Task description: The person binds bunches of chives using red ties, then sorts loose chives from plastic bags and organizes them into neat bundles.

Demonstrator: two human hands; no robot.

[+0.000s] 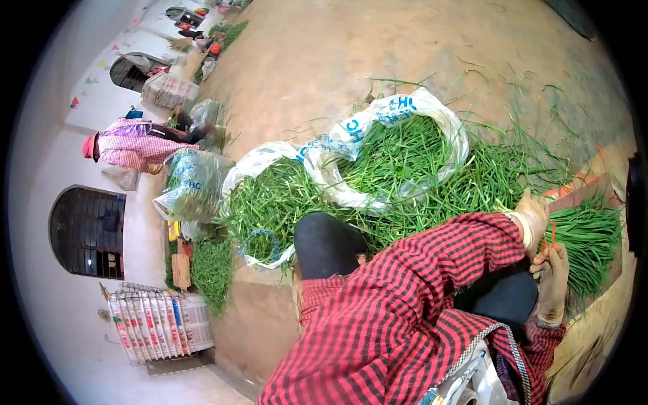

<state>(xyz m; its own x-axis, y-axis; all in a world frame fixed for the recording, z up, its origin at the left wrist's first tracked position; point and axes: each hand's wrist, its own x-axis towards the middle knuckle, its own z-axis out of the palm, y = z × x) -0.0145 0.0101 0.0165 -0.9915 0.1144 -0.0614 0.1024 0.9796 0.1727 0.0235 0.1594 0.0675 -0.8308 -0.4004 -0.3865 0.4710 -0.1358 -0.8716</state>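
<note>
A bunch of long green stems (587, 246), which look like garlic chives, lies at the far right beside my knee. My left hand (533, 214) is closed at the cut-end side of this bunch, its fingers partly hidden. Just below it, my right hand (552, 277) has its fingers pinched together on a thin orange tie (553, 235). The tie stands up between the two hands, against the stems. Loose chives (489, 175) are heaped to the left of my left hand.
Two open plastic bags (459, 138) full of chives stand before my knee. To the left, a co-worker in a checked shirt (128, 145) sits by a filled clear bag (196, 179). White crates (158, 324) are stacked near the wall. An orange-red edge (574, 189) runs behind the bunch.
</note>
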